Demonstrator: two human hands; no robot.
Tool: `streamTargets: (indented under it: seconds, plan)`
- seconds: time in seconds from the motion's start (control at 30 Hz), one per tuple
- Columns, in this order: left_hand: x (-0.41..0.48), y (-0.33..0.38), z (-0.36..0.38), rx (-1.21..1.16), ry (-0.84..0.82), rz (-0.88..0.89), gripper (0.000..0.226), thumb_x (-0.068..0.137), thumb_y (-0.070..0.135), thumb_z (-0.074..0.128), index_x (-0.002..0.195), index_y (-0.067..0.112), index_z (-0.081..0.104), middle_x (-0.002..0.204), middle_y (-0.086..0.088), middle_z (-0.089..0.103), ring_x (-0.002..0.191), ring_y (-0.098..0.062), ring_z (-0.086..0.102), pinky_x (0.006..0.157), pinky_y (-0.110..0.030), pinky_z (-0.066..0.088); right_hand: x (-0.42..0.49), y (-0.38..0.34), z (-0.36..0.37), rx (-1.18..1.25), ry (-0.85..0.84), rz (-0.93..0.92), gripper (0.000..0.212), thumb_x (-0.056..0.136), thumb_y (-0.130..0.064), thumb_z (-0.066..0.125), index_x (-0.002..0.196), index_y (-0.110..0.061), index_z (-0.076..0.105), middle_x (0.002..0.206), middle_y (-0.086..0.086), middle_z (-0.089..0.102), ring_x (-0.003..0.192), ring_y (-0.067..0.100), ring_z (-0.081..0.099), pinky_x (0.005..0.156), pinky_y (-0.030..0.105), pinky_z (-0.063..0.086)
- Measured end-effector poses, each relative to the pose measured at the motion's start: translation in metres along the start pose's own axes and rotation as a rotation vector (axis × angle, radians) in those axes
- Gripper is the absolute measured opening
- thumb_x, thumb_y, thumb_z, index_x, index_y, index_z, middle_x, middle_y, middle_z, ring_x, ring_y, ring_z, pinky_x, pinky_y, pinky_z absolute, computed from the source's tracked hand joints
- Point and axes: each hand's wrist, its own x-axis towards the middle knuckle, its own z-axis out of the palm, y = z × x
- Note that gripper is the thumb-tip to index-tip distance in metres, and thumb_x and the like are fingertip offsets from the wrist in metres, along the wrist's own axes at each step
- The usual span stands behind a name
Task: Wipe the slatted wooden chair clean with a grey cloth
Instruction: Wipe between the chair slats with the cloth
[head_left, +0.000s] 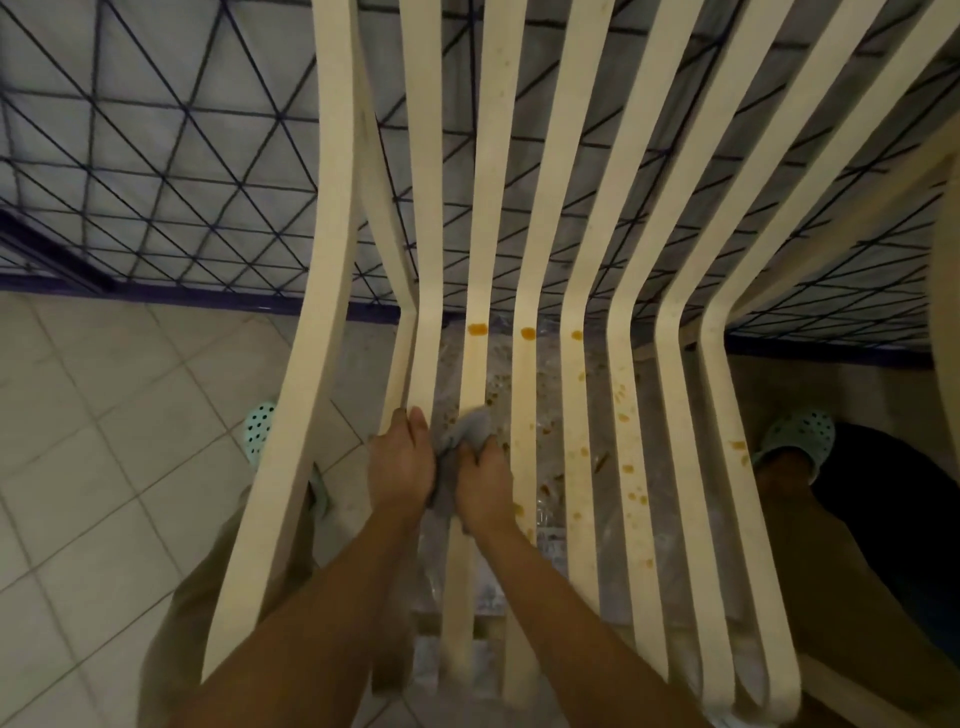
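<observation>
The slatted wooden chair (582, 415) fills the view, pale cream, with long slats that bend from seat to back. Orange spots and smears mark several slats near the bend and along the right half of the seat. A grey cloth (465, 434) is bunched on the third slat from the left, about mid-seat. My left hand (401, 465) and my right hand (483, 480) lie side by side with the cloth between them; both grip it with curled fingers. Most of the cloth is hidden under my hands.
A clear plastic sheet (550, 395) with crumbs lies on the floor under the seat. Beige floor tiles (104, 441) spread to the left. A wall of grey panels with dark diagonal lines (156, 156) stands behind the chair. My feet in mint clogs (802, 431) flank the chair.
</observation>
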Motion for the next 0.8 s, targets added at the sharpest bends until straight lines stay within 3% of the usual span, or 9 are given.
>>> streamTargets:
  seconds: [0.07, 0.17, 0.3, 0.53, 0.67, 0.8]
  plan:
    - [0.001, -0.001, 0.0, 0.002, 0.002, -0.009, 0.045, 0.105, 0.037, 0.027, 0.106, 0.002, 0.056, 0.101, -0.027, 0.061, 0.097, -0.045, 0.057, 0.083, -0.051, 0.048, 0.011, -0.005, 0.002, -0.005, 0.008, -0.008, 0.011, 0.104, -0.013, 0.037, 0.095, -0.011, 0.042, 0.069, -0.002, 0.04, 0.058, 0.009, 0.04, 0.052, 0.019, 0.038]
    - [0.001, -0.003, 0.001, -0.028, 0.008, 0.032, 0.042, 0.105, 0.035, 0.028, 0.094, 0.003, 0.053, 0.084, -0.02, 0.059, 0.083, -0.043, 0.059, 0.068, -0.042, 0.044, 0.03, -0.014, 0.004, -0.012, 0.015, -0.023, 0.01, 0.103, -0.014, 0.038, 0.095, -0.01, 0.041, 0.071, -0.003, 0.038, 0.06, 0.009, 0.039, 0.063, 0.031, 0.039]
    - [-0.001, -0.003, 0.001, -0.042, -0.025, 0.008, 0.047, 0.104, 0.04, 0.023, 0.099, 0.005, 0.055, 0.084, -0.018, 0.066, 0.074, -0.039, 0.064, 0.07, -0.047, 0.053, 0.05, -0.022, 0.004, 0.015, 0.047, -0.032, 0.017, 0.102, -0.011, 0.039, 0.086, -0.013, 0.043, 0.069, -0.003, 0.038, 0.058, 0.008, 0.039, 0.062, 0.03, 0.037]
    - [0.0, -0.005, 0.001, 0.002, 0.009, 0.018, 0.049, 0.103, 0.043, 0.021, 0.1, 0.01, 0.057, 0.084, -0.014, 0.068, 0.075, -0.034, 0.065, 0.07, -0.046, 0.054, 0.087, -0.032, 0.008, -0.029, 0.07, -0.018, 0.017, 0.103, -0.019, 0.038, 0.099, -0.005, 0.048, 0.073, 0.003, 0.048, 0.06, 0.012, 0.045, 0.05, 0.026, 0.035]
    - [0.0, -0.002, 0.001, 0.016, 0.007, 0.014, 0.05, 0.103, 0.045, 0.02, 0.096, 0.012, 0.057, 0.082, -0.011, 0.068, 0.075, -0.031, 0.065, 0.071, -0.047, 0.054, 0.105, -0.04, 0.006, -0.039, 0.068, 0.008, 0.027, 0.103, -0.022, 0.038, 0.112, -0.001, 0.052, 0.094, 0.019, 0.059, 0.074, 0.023, 0.053, 0.062, 0.029, 0.041]
    - [-0.001, -0.001, 0.0, 0.017, 0.002, -0.003, 0.051, 0.102, 0.046, 0.019, 0.1, 0.012, 0.057, 0.084, -0.011, 0.068, 0.079, -0.032, 0.065, 0.074, -0.047, 0.054, 0.121, -0.048, 0.005, -0.042, 0.074, 0.023, 0.03, 0.104, -0.021, 0.038, 0.113, 0.003, 0.051, 0.105, 0.023, 0.06, 0.08, 0.021, 0.052, 0.066, 0.029, 0.041]
